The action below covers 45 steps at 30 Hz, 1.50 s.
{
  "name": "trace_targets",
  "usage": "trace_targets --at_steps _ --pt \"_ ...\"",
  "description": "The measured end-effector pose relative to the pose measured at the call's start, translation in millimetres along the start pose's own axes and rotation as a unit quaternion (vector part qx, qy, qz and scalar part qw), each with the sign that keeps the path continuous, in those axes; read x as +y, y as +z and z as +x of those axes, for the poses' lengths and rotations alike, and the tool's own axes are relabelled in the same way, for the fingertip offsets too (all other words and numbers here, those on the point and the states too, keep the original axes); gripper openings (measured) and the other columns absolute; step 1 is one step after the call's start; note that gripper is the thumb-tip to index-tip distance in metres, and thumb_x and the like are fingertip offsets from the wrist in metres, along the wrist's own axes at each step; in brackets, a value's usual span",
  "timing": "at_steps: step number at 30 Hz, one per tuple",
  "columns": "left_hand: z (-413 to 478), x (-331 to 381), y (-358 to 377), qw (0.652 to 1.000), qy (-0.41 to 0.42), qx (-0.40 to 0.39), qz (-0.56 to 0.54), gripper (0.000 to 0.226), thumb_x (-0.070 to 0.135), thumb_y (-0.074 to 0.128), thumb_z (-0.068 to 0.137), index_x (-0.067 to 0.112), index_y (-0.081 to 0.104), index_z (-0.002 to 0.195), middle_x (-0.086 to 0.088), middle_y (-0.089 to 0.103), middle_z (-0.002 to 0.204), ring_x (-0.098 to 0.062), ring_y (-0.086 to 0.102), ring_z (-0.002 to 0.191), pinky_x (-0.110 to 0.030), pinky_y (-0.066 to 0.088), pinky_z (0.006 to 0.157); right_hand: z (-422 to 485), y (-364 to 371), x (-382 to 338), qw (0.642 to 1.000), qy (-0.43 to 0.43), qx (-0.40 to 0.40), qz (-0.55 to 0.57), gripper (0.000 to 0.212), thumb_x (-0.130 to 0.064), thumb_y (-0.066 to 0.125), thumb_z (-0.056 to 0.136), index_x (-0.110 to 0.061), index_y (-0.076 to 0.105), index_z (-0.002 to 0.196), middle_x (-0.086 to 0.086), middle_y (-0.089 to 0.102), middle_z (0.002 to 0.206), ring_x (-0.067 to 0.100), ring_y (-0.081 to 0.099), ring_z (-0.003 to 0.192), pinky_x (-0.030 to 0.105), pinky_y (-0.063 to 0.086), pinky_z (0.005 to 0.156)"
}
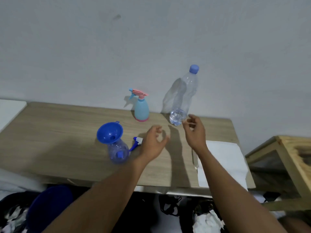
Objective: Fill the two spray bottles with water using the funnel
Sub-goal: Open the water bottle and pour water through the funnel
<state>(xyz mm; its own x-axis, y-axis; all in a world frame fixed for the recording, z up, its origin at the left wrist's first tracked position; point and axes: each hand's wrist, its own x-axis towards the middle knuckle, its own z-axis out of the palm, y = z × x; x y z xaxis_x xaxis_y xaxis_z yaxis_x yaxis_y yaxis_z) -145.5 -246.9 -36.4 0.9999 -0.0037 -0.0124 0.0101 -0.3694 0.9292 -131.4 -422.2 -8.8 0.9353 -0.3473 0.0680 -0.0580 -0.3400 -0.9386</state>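
Note:
A clear blue spray bottle (117,153) stands on the wooden table (58,132) with a blue funnel (109,132) seated in its neck. Its blue and white spray head (136,143) lies on the table just right of it, partly behind my left hand (154,143). That hand hovers with fingers loosely curled and holds nothing. A light blue spray bottle with a pink trigger top (141,107) stands near the wall. A tall clear water bottle with a blue cap (184,96) holds a little water at its base. My right hand (195,130) hangs empty just right of its base.
A white cloth or paper (225,162) lies on the table's right end. A wooden crate (289,162) stands to the right of the table. A blue round object (50,211) and clutter sit below the front edge. The wall is close behind.

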Motion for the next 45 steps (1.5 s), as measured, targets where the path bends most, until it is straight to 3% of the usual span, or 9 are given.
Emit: trace_targets --at_steps 4,7,10,16,27,32,39,41,45 --pt "70 62 23 0.999 0.032 0.027 -0.013 0.053 0.028 0.077 0.082 0.016 0.053 0.128 0.0 0.063 0.109 -0.015 0.06 0.091 -0.029 0.052 0.085 66 -21 -29 0.999 -0.028 0.0 0.022 0.043 -0.032 0.06 0.1 -0.011 0.052 0.136 0.006 0.06 0.13 0.009 0.061 0.102 0.008 0.046 0.084" --pt "111 93 35 0.999 0.037 0.026 -0.014 0.067 0.031 0.073 0.086 0.021 0.04 0.144 -0.003 0.058 0.133 -0.019 0.057 0.11 -0.029 0.047 0.095 100 -31 -45 0.998 -0.019 -0.039 0.034 0.049 -0.038 0.054 0.102 -0.017 0.044 0.145 0.002 0.053 0.142 0.018 0.057 0.12 0.031 0.049 0.1" --pt "137 109 45 0.998 0.055 -0.001 -0.015 0.081 0.032 0.073 0.086 0.026 0.027 0.152 -0.003 0.048 0.147 -0.023 0.051 0.129 -0.038 0.043 0.109 120 -35 -51 0.996 -0.027 -0.071 0.036 0.05 -0.033 0.055 0.102 -0.018 0.042 0.148 0.003 0.052 0.144 0.017 0.056 0.125 0.033 0.048 0.103" --pt "140 113 43 0.997 0.067 -0.018 -0.036 0.078 0.026 0.079 0.082 0.025 0.038 0.149 -0.005 0.058 0.135 -0.02 0.061 0.114 -0.027 0.05 0.097 116 -37 -43 0.996 -0.046 -0.066 0.048 0.049 -0.03 0.061 0.097 -0.023 0.049 0.144 0.001 0.063 0.132 0.017 0.063 0.119 0.046 0.054 0.101" --pt "37 109 -18 0.994 0.076 -0.024 -0.073 0.076 0.022 0.078 0.083 0.03 0.039 0.148 0.004 0.062 0.125 -0.015 0.063 0.112 -0.03 0.054 0.096 5 -41 -68 0.986 -0.108 -0.089 0.091 0.044 -0.017 0.058 0.101 -0.027 0.051 0.142 -0.009 0.066 0.124 0.009 0.069 0.105 0.013 0.052 0.086" --pt "-1 89 -38 0.993 0.068 -0.027 -0.093 0.077 0.014 0.079 0.081 0.024 0.042 0.147 0.011 0.062 0.117 -0.005 0.066 0.103 -0.014 0.053 0.082 -32 -29 -59 0.986 -0.087 -0.112 0.089 0.045 -0.019 0.059 0.1 -0.027 0.051 0.144 -0.008 0.065 0.125 0.007 0.07 0.104 0.017 0.054 0.089" --pt "-20 78 -42 0.993 0.053 -0.029 -0.101 0.075 0.006 0.076 0.082 0.019 0.041 0.147 0.01 0.061 0.115 0.011 0.063 0.096 -0.01 0.051 0.076 -52 -24 -52 0.988 -0.068 -0.109 0.089 0.043 -0.014 0.058 0.101 -0.023 0.053 0.142 -0.007 0.066 0.125 -0.002 0.067 0.105 0.012 0.051 0.088" --pt "-23 78 -42 0.994 0.053 -0.034 -0.094 0.076 0.012 0.077 0.083 0.024 0.039 0.148 0.005 0.059 0.123 0.008 0.061 0.103 -0.014 0.053 0.082 -53 -24 -53 0.988 -0.066 -0.108 0.083 0.042 -0.015 0.058 0.101 -0.023 0.053 0.141 -0.006 0.065 0.127 -0.005 0.066 0.105 0.01 0.05 0.086" --pt "-18 83 -44 0.998 0.061 -0.02 -0.028 0.092 0.044 0.084 0.071 0.038 0.033 0.147 0.01 0.049 0.142 -0.011 0.052 0.125 -0.039 0.05 0.102 -47 -26 -64 0.993 -0.074 -0.07 0.064 0.037 -0.017 0.06 0.1 -0.018 0.057 0.136 -0.002 0.064 0.13 -0.006 0.064 0.103 0.003 0.046 0.079"
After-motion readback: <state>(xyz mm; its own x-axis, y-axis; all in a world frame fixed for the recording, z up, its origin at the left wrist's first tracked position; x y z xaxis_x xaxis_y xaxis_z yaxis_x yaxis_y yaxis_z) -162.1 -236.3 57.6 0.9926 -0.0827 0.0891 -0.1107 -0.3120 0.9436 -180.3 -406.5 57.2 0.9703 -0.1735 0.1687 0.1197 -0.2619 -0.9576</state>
